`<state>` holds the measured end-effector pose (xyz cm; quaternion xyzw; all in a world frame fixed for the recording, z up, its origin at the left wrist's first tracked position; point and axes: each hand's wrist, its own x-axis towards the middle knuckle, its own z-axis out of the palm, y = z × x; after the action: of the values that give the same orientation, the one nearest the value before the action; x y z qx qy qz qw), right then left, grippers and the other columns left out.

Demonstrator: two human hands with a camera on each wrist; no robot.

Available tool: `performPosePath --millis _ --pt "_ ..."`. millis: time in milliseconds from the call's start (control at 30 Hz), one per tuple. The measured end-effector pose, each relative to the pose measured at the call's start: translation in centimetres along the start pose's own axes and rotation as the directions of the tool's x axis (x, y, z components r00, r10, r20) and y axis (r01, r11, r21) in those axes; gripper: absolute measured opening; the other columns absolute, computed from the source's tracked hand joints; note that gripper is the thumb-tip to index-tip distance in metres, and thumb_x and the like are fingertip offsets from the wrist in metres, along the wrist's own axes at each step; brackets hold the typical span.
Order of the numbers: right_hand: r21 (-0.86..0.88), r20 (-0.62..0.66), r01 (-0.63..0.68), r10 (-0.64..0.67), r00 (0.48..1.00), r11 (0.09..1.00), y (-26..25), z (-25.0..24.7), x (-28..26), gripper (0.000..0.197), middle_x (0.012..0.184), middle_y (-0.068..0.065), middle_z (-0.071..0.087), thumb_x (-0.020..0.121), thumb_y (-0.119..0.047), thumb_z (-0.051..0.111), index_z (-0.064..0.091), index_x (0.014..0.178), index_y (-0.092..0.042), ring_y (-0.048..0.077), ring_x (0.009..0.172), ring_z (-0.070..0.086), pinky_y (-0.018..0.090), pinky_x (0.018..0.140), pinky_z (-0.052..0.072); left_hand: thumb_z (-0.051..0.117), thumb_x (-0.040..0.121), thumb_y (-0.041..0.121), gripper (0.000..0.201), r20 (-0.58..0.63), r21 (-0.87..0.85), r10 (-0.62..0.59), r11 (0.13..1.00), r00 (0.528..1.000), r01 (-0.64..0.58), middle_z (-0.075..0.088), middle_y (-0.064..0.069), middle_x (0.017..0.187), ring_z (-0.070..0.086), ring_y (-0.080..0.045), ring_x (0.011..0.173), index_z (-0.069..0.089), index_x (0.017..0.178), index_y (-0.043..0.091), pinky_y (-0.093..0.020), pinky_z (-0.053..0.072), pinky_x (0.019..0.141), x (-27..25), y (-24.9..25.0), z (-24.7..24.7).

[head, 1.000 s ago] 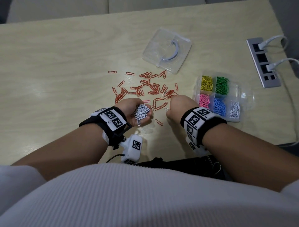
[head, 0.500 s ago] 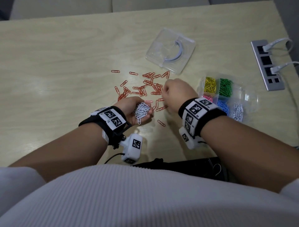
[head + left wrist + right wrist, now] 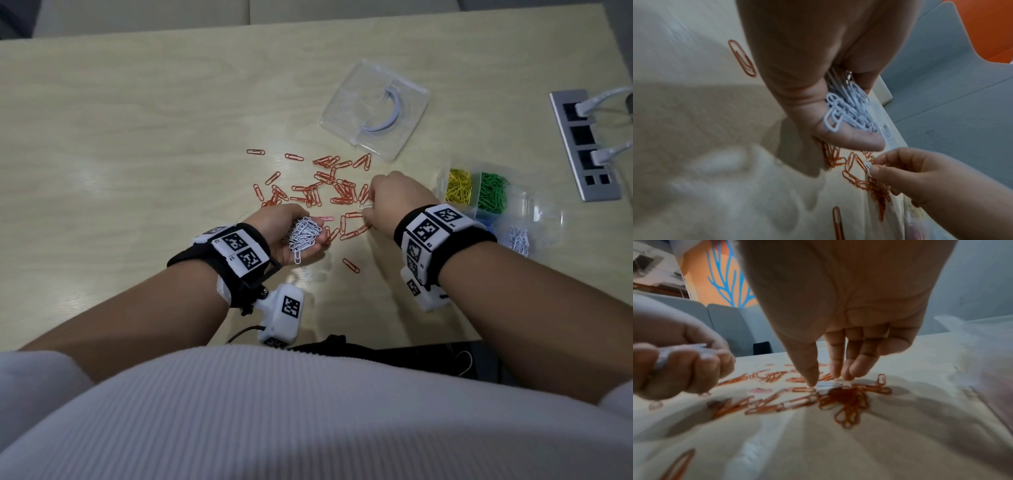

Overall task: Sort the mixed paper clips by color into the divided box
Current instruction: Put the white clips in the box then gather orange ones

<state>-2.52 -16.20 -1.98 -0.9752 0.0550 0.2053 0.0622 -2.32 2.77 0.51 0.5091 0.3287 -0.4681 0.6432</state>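
Note:
My left hand [image 3: 291,221] sits low on the table, fingers curled round a bunch of white paper clips [image 3: 303,234]; the left wrist view shows that bunch [image 3: 849,110] in the cupped palm. Just right of it, my right hand [image 3: 369,208] pinches a single white clip [image 3: 365,206] between thumb and fingertips at the near edge of the scattered orange clips [image 3: 329,192]. The same white clip [image 3: 868,165] shows in the left wrist view. One pink clip [image 3: 325,218] lies between the hands. The clear divided box [image 3: 544,212] at right holds yellow [image 3: 459,186], green [image 3: 492,192] and white clips [image 3: 519,240]; my right wrist hides its other compartments.
The box's clear lid [image 3: 375,109] lies upside down behind the orange clips. A metal power strip [image 3: 585,144] with white plugs is set into the table at far right. One orange clip [image 3: 351,265] lies alone near the front edge.
My right hand moved away from the left hand, forward into the orange pile, and now pinches a white clip. The left hand stayed put with its bunch.

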Motion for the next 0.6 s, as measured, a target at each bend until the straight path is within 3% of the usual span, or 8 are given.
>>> performPosePath --millis 133,300,367,433,500,600 --pt "-0.114 -0.022 0.044 -0.047 0.999 0.993 -0.4 0.6 0.3 0.022 0.103 0.009 0.053 0.093 -0.019 0.047 0.056 0.112 -0.012 0.029 0.096 0.057 0.036 0.073 0.040 0.039 0.095 0.012 0.024 -0.002 0.021 0.009 1.000 1.000 -0.009 0.060 -0.012 0.075 0.059 -0.018 0.059 0.059 0.083 0.003 -0.027 0.056 0.052 0.0 0.3 0.1" --pt "-0.072 0.069 0.018 -0.013 0.998 0.997 -0.7 -0.4 -0.2 0.022 0.095 0.005 0.046 0.092 -0.022 0.046 0.055 0.110 -0.013 0.025 0.085 0.051 0.036 0.073 0.039 0.038 0.097 0.013 0.026 -0.012 0.034 0.015 0.999 1.000 -0.015 0.062 -0.013 0.074 0.062 -0.018 0.056 0.059 0.084 0.003 -0.027 0.056 0.055 0.0 0.6 0.4" --pt "0.022 0.038 0.055 -0.056 0.998 0.998 -1.2 -0.9 -1.0 0.016 0.096 0.003 0.051 0.091 -0.027 0.049 0.055 0.102 -0.017 0.024 0.086 0.053 0.036 0.076 0.043 0.037 0.097 0.014 0.027 -0.010 0.050 0.014 0.999 1.000 -0.013 0.062 -0.013 0.074 0.062 -0.018 0.054 0.059 0.085 0.004 -0.026 0.055 0.051 0.1 0.6 0.7" --pt "0.221 -0.049 0.139 -0.131 0.990 0.965 -1.9 -1.6 -2.1 0.003 0.089 -0.002 0.055 0.086 -0.026 0.053 0.052 0.086 -0.024 0.021 0.083 0.055 0.035 0.076 0.045 0.037 0.097 0.014 0.026 -0.012 0.070 0.013 0.997 1.000 -0.012 0.062 -0.013 0.073 0.062 -0.018 0.055 0.058 0.086 0.003 -0.025 0.056 0.048 0.2 0.4 1.2" --pt "0.378 -0.096 0.228 -0.207 0.974 0.897 -2.6 -2.4 -3.3 0.007 0.081 -0.006 0.058 0.079 -0.023 0.059 0.052 0.077 -0.026 0.017 0.080 0.056 0.032 0.073 0.048 0.040 0.095 0.011 0.022 -0.023 0.083 0.027 0.996 0.999 -0.025 0.062 -0.013 0.069 0.063 -0.020 0.056 0.058 0.087 0.001 -0.028 0.056 0.045 0.2 0.3 2.1" --pt "0.376 -0.072 0.289 -0.283 0.956 0.880 -2.4 -2.9 -4.6 0.005 0.077 -0.010 0.060 0.079 -0.024 0.062 0.059 0.078 -0.028 0.012 0.079 0.057 0.029 0.073 0.048 0.042 0.097 0.008 0.022 0.002 0.094 0.068 0.993 0.998 -0.068 0.062 -0.007 0.058 0.063 -0.015 0.048 0.058 0.083 0.002 -0.029 0.056 0.044 0.2 0.2 3.9"
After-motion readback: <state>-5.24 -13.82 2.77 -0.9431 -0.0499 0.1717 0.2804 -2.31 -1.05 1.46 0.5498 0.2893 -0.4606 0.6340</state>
